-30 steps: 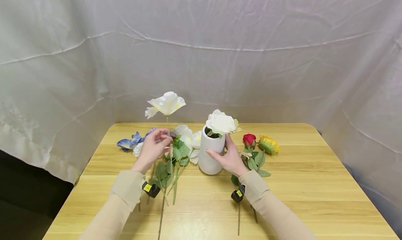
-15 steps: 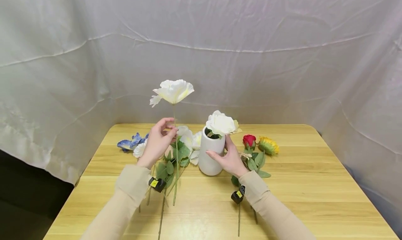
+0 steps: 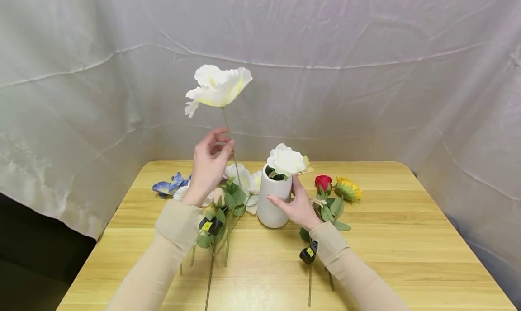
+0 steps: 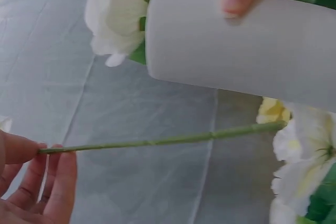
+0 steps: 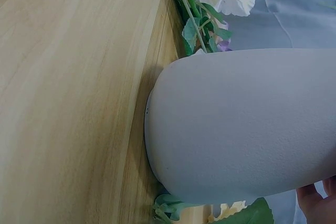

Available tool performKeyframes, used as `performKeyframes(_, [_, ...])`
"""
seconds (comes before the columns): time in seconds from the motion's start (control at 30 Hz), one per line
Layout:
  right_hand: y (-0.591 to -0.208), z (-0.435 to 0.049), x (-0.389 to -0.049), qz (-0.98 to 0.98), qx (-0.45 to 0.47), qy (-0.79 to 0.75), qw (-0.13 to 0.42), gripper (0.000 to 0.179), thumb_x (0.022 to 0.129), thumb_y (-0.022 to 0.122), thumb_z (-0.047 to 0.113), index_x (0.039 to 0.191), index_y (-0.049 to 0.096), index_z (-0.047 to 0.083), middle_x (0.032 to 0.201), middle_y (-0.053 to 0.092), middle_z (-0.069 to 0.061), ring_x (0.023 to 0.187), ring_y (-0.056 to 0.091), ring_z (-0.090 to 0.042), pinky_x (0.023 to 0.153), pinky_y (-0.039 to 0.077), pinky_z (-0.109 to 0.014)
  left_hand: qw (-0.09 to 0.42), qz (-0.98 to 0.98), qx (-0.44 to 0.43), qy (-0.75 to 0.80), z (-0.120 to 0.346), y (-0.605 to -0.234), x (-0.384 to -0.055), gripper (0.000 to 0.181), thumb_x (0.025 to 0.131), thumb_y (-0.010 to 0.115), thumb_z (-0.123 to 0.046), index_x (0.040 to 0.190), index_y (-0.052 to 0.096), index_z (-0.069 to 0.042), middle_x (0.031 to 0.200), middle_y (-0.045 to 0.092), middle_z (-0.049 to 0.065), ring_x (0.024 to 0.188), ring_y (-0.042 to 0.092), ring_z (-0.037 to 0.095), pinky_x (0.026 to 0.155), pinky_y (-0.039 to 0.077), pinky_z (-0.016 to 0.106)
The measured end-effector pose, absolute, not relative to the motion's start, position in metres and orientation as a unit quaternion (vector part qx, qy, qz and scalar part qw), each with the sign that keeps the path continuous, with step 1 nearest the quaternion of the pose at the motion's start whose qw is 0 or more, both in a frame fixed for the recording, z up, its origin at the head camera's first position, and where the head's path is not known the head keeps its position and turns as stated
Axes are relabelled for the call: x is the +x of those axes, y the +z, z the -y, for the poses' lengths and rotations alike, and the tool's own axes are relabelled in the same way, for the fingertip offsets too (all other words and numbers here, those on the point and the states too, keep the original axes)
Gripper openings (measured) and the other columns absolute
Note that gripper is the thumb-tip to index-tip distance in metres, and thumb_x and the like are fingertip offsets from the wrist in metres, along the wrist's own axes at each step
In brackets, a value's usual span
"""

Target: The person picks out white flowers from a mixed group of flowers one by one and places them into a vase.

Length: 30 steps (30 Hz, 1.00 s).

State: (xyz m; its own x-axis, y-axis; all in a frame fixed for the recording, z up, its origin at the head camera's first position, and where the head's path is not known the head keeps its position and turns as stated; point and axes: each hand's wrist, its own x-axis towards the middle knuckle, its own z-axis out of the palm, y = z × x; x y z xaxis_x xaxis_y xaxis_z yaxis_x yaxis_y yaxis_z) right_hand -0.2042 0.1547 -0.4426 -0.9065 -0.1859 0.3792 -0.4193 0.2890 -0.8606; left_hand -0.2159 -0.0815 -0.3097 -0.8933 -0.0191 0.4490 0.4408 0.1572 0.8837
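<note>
My left hand point(image 3: 210, 164) pinches the thin green stem point(image 4: 157, 141) of a large white flower point(image 3: 220, 86) between thumb and fingers. The bloom is up in front of the curtain, and the stem slants down toward the vase. My right hand point(image 3: 298, 205) holds the side of the white vase point(image 3: 272, 202), thumb on the front. The vase stands on the table, and a white rose point(image 3: 286, 159) sits in its mouth. In the right wrist view, the vase wall point(image 5: 241, 124) fills much of the picture and only some fingertips point(image 5: 315, 203) show.
Left of the vase lie blue flowers point(image 3: 170, 184), white flowers point(image 3: 253, 189) and green leaves point(image 3: 234, 197) with stems pointing forward. On the right are a red rose point(image 3: 323, 182) and a sunflower point(image 3: 348, 188). A grey curtain point(image 3: 325, 103) hangs behind the wooden table point(image 3: 390, 238).
My left hand has risen, lifting the white flower well above the other flowers, its stem end leaving the table. The right hand and the vase have stayed in place.
</note>
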Motion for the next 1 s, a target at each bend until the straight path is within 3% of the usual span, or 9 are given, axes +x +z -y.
performKeyframes(0.13, [-0.444, -0.155, -0.205, 0.796, 0.193, 0.564, 0.104, 0.076, 0.087, 0.079, 0.014, 0.15, 0.035, 0.017, 0.145, 0.053, -0.013, 0.128, 0.058, -0.036, 0.106, 0.049, -0.059, 0.212, 0.716, -0.164, -0.645, 0.078, -0.301, -0.214, 0.032, 0.099, 0.058, -0.002, 0.13, 0.057, -0.001, 0.104, 0.063, 0.015, 0.081, 0.066, 0.004, 0.078, 0.062, 0.024])
performKeyframes(0.43, [-0.443, -0.155, -0.204, 0.8, 0.193, 0.559, 0.107, 0.075, 0.087, 0.078, 0.014, 0.149, 0.036, 0.017, 0.144, 0.054, -0.013, 0.128, 0.058, -0.035, 0.107, 0.049, -0.058, 0.284, 0.655, -0.209, -0.668, 0.07, -0.284, -0.209, 0.029, 0.099, 0.059, -0.002, 0.127, 0.054, 0.003, 0.095, 0.064, -0.009, 0.085, 0.067, 0.01, 0.082, 0.063, 0.027])
performKeyframes(0.67, [-0.442, -0.155, -0.204, 0.799, 0.197, 0.558, 0.112, 0.075, 0.087, 0.079, 0.014, 0.149, 0.036, 0.017, 0.144, 0.055, -0.013, 0.127, 0.058, -0.035, 0.106, 0.05, -0.057, 0.32, 0.61, -0.23, -0.687, 0.062, -0.277, -0.208, 0.026, 0.098, 0.061, -0.001, 0.123, 0.055, 0.001, 0.094, 0.066, -0.007, 0.087, 0.07, 0.018, 0.083, 0.063, 0.032])
performKeyframes(0.83, [-0.444, -0.155, -0.205, 0.797, 0.197, 0.56, 0.112, 0.076, 0.087, 0.079, 0.014, 0.15, 0.036, 0.016, 0.144, 0.054, -0.014, 0.127, 0.059, -0.035, 0.105, 0.05, -0.057, 0.314, 0.606, -0.232, -0.693, 0.056, -0.277, -0.208, 0.027, 0.098, 0.061, 0.0, 0.123, 0.053, 0.003, 0.094, 0.066, -0.006, 0.087, 0.07, 0.013, 0.083, 0.063, 0.033])
performKeyframes(1.0, [-0.445, -0.156, -0.205, 0.796, 0.196, 0.563, 0.106, 0.075, 0.087, 0.078, 0.015, 0.15, 0.036, 0.017, 0.144, 0.054, -0.013, 0.127, 0.059, -0.035, 0.105, 0.049, -0.058, 0.309, 0.625, -0.231, -0.679, 0.055, -0.283, -0.209, 0.026, 0.098, 0.061, 0.0, 0.122, 0.053, 0.006, 0.094, 0.066, -0.008, 0.088, 0.071, 0.023, 0.082, 0.064, 0.032])
